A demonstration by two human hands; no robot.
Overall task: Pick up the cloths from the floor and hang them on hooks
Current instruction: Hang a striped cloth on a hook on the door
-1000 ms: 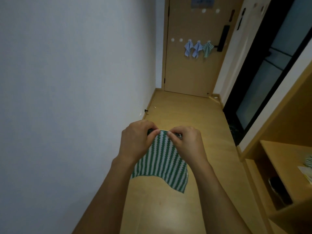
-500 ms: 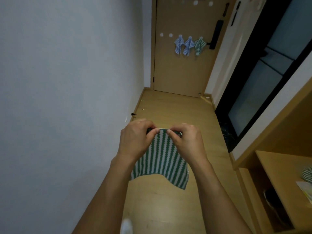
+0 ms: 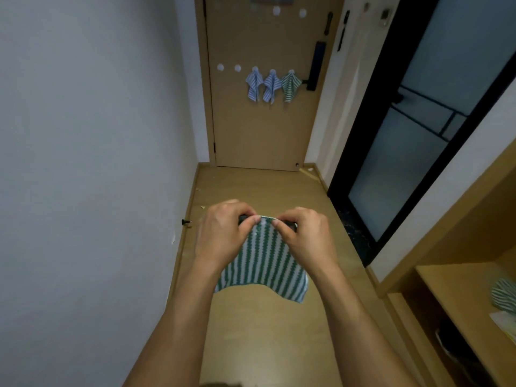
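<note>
Since a moment ago the door (image 3: 265, 121) at the end of the hallway sits lower in view and looks a little nearer, while both hands keep the same hold on the cloth. A person stands in a narrow hallway with both arms stretched forward. The left hand (image 3: 223, 233) and right hand (image 3: 304, 236) each pinch the top edge of a green and white striped cloth (image 3: 262, 263), thumbs and fingers clamped on it close together. The cloth hangs down from that grip, well above the wooden floor (image 3: 259, 331). On the door, two blue striped cloths (image 3: 262, 85) and one green striped cloth (image 3: 290, 86) hang side by side from white hooks (image 3: 229, 67); two hooks to their left are bare. A white wall (image 3: 83, 163) runs along the left. On the right stands a wooden shelf (image 3: 458, 297) with another striped cloth lying at its far right edge.
</note>
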